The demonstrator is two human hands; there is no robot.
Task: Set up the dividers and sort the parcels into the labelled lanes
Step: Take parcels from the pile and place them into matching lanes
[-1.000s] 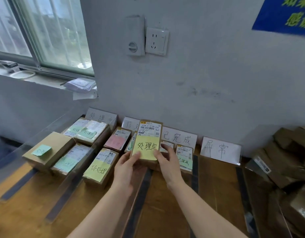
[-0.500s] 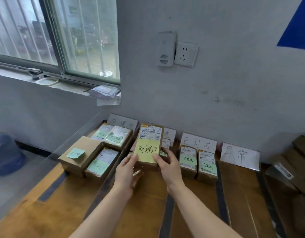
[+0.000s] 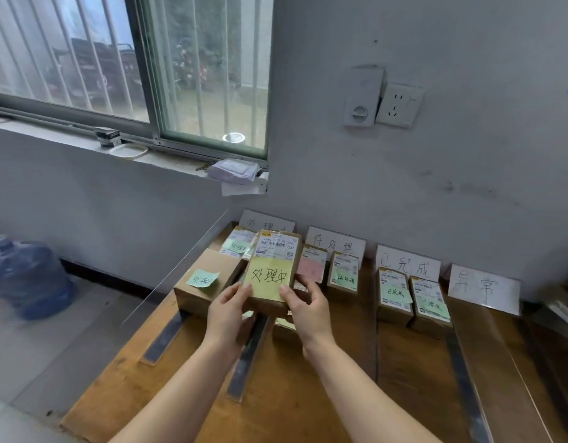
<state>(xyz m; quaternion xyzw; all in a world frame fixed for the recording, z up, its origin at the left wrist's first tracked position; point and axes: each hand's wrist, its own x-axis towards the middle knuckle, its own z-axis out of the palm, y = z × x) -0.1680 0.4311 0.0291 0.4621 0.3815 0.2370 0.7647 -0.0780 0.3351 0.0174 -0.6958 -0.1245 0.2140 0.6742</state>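
My left hand [image 3: 226, 310] and right hand [image 3: 309, 310], fingers clamped on the parcel [image 3: 273, 270], have shifted it left toward its lane sign [image 3: 266, 222]; unplaced.

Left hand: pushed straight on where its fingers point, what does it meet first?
The left hand grips the held parcel. Beyond it, likely the back parcels in the left lane, though depth is unclear.

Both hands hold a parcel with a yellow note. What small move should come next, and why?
Probably the left hand and right hand should carry the parcel slightly left and set it in the leftmost lane: its yellow note seems to match that lane's sign, partly hidden behind it.
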